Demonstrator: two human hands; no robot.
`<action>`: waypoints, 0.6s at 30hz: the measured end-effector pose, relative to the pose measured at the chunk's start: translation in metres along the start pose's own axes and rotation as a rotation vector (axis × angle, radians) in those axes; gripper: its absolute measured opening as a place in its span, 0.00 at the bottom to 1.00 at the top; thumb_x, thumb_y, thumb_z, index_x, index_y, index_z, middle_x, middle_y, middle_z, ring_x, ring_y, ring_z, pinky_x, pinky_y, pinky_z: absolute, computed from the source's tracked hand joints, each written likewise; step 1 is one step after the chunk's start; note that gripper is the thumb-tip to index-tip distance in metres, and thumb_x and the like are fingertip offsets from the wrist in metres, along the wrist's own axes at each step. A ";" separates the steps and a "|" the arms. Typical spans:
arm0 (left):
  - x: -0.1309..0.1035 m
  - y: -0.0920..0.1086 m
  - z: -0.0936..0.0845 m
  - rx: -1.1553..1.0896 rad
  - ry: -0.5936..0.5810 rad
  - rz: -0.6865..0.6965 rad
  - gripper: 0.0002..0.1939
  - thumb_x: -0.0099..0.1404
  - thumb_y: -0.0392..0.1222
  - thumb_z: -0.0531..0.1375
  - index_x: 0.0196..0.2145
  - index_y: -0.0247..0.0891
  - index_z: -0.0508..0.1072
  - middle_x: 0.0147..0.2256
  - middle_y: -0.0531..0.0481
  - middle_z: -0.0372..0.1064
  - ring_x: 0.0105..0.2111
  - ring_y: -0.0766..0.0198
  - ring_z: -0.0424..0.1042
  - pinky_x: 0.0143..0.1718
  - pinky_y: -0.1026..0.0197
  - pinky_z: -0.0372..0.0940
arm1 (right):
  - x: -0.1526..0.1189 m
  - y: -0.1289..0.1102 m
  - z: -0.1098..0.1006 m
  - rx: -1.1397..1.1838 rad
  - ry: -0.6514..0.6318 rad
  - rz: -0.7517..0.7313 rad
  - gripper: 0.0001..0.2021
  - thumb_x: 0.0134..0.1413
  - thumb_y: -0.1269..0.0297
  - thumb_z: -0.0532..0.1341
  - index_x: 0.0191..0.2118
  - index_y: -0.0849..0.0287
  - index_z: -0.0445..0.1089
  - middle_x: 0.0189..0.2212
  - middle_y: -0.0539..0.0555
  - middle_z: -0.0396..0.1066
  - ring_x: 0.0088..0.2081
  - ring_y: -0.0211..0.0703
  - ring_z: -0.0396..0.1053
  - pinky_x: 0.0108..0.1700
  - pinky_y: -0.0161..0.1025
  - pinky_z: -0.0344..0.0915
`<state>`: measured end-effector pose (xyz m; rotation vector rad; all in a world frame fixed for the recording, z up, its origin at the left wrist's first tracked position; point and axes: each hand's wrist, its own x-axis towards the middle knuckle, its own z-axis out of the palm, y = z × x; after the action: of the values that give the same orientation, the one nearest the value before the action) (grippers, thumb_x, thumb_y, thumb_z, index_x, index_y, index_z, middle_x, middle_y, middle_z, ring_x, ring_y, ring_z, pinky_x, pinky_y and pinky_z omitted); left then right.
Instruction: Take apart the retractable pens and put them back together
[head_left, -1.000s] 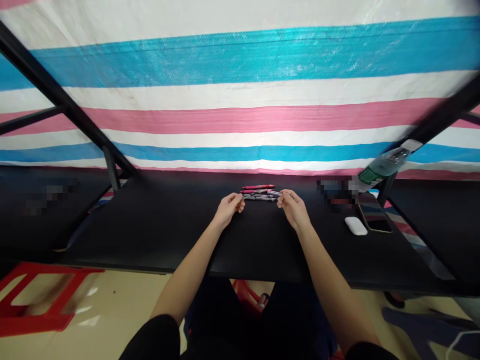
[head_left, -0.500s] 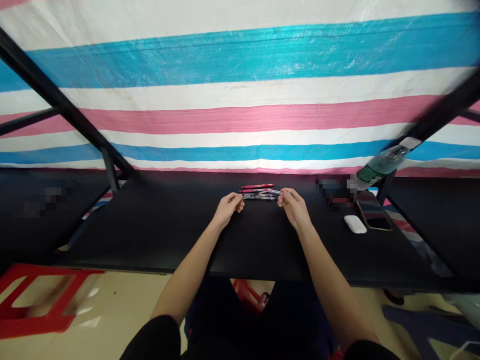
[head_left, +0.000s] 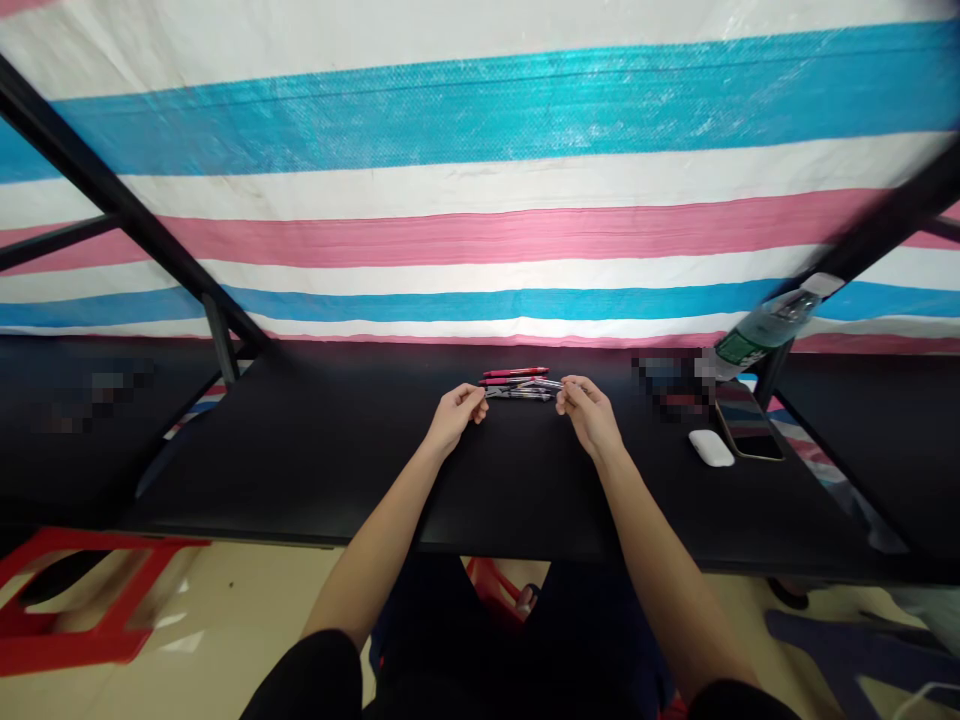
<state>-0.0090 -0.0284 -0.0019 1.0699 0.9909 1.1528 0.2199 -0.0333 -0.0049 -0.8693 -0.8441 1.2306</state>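
Several pens lie close together on the black table, between my two hands. A red pen [head_left: 516,372] lies at the back of the group, and clear-barrelled pens [head_left: 525,395] with dark and silver parts lie nearer me. My left hand [head_left: 456,412] is closed in a pinch at the left side of the group, its fingertips on the end of a grey pen [head_left: 494,393]. On the other side, my right hand [head_left: 588,408] pinches the right end of a slanted clear pen [head_left: 546,384]. The fingers partly cover both ends.
To the right are a white earbud case [head_left: 711,448], a phone [head_left: 748,424] and a tilted water bottle [head_left: 769,330] against the black frame [head_left: 862,240]. A striped plastic sheet [head_left: 480,240] hangs behind the table [head_left: 315,440]. A red stool [head_left: 112,640] stands at lower left.
Both hands and the pens stay in the same place. The view has shifted very slightly, and a dark shape now shows by the red stool at lower left.
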 end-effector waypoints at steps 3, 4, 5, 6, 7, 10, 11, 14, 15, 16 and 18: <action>0.000 -0.001 -0.001 0.000 -0.002 0.002 0.18 0.57 0.53 0.65 0.27 0.34 0.68 0.24 0.52 0.66 0.21 0.71 0.63 0.23 0.65 0.56 | 0.000 0.000 0.000 -0.014 0.006 -0.001 0.13 0.42 0.55 0.71 0.32 0.56 0.72 0.21 0.47 0.63 0.24 0.35 0.61 0.24 0.34 0.59; 0.001 -0.001 -0.001 0.001 -0.003 0.002 0.18 0.56 0.53 0.65 0.27 0.34 0.68 0.24 0.52 0.66 0.21 0.71 0.63 0.23 0.65 0.56 | 0.000 0.000 0.000 -0.018 0.003 0.001 0.13 0.42 0.55 0.71 0.32 0.56 0.72 0.20 0.47 0.63 0.24 0.35 0.61 0.24 0.34 0.59; 0.001 -0.001 -0.001 0.003 -0.005 0.002 0.18 0.56 0.53 0.65 0.27 0.34 0.68 0.24 0.52 0.66 0.21 0.71 0.63 0.23 0.65 0.57 | 0.000 0.000 0.000 -0.024 -0.004 0.005 0.13 0.43 0.55 0.70 0.32 0.56 0.72 0.20 0.47 0.63 0.24 0.35 0.61 0.24 0.34 0.59; 0.001 -0.001 -0.001 0.008 -0.007 0.001 0.18 0.56 0.53 0.65 0.28 0.34 0.69 0.24 0.52 0.66 0.22 0.71 0.63 0.23 0.65 0.57 | -0.001 0.000 0.001 -0.033 -0.016 0.010 0.13 0.43 0.55 0.70 0.32 0.56 0.72 0.20 0.47 0.63 0.23 0.35 0.61 0.24 0.34 0.59; 0.000 -0.001 -0.001 0.017 -0.011 0.000 0.17 0.56 0.52 0.66 0.28 0.34 0.69 0.24 0.52 0.66 0.22 0.71 0.63 0.24 0.65 0.57 | -0.001 0.000 0.001 -0.042 -0.028 0.014 0.13 0.43 0.56 0.70 0.33 0.56 0.72 0.20 0.47 0.63 0.23 0.35 0.61 0.24 0.35 0.59; -0.001 -0.002 0.000 0.046 -0.044 0.004 0.16 0.55 0.50 0.66 0.31 0.34 0.71 0.25 0.52 0.67 0.23 0.70 0.64 0.25 0.65 0.58 | -0.003 0.002 0.002 -0.076 -0.070 0.035 0.13 0.44 0.56 0.70 0.34 0.56 0.72 0.18 0.45 0.62 0.22 0.35 0.60 0.24 0.35 0.59; -0.001 -0.002 0.001 0.052 -0.060 0.007 0.16 0.55 0.50 0.67 0.32 0.34 0.72 0.25 0.52 0.67 0.23 0.70 0.64 0.25 0.65 0.58 | -0.003 0.003 0.002 -0.088 -0.083 0.043 0.12 0.45 0.56 0.70 0.33 0.56 0.72 0.18 0.45 0.61 0.21 0.34 0.59 0.24 0.35 0.59; -0.002 -0.002 0.003 0.049 -0.098 0.016 0.16 0.54 0.48 0.67 0.35 0.34 0.73 0.26 0.51 0.68 0.24 0.70 0.65 0.26 0.65 0.59 | -0.005 0.004 0.003 -0.120 -0.128 0.071 0.12 0.47 0.55 0.69 0.33 0.56 0.73 0.18 0.46 0.64 0.21 0.35 0.61 0.24 0.36 0.61; -0.002 -0.002 0.003 0.042 -0.095 0.016 0.16 0.54 0.49 0.67 0.35 0.34 0.73 0.27 0.50 0.69 0.25 0.69 0.66 0.26 0.64 0.59 | -0.005 0.003 0.003 -0.124 -0.140 0.080 0.12 0.47 0.55 0.69 0.34 0.57 0.73 0.20 0.47 0.66 0.21 0.35 0.62 0.25 0.36 0.62; -0.002 -0.002 0.003 0.033 -0.086 0.014 0.17 0.55 0.49 0.67 0.36 0.34 0.73 0.28 0.50 0.69 0.25 0.69 0.66 0.26 0.64 0.59 | -0.005 0.002 0.003 -0.124 -0.148 0.090 0.13 0.47 0.54 0.68 0.35 0.57 0.74 0.21 0.48 0.68 0.22 0.36 0.64 0.26 0.37 0.63; -0.001 -0.001 0.003 0.016 -0.060 0.008 0.18 0.56 0.51 0.66 0.36 0.33 0.74 0.28 0.48 0.69 0.25 0.68 0.67 0.25 0.64 0.59 | -0.006 0.000 0.004 -0.123 -0.159 0.113 0.15 0.47 0.53 0.68 0.37 0.57 0.75 0.23 0.50 0.70 0.25 0.38 0.66 0.28 0.37 0.65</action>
<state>-0.0064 -0.0302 -0.0024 1.1161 0.9513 1.1141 0.2152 -0.0392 -0.0032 -0.9375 -1.0181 1.3704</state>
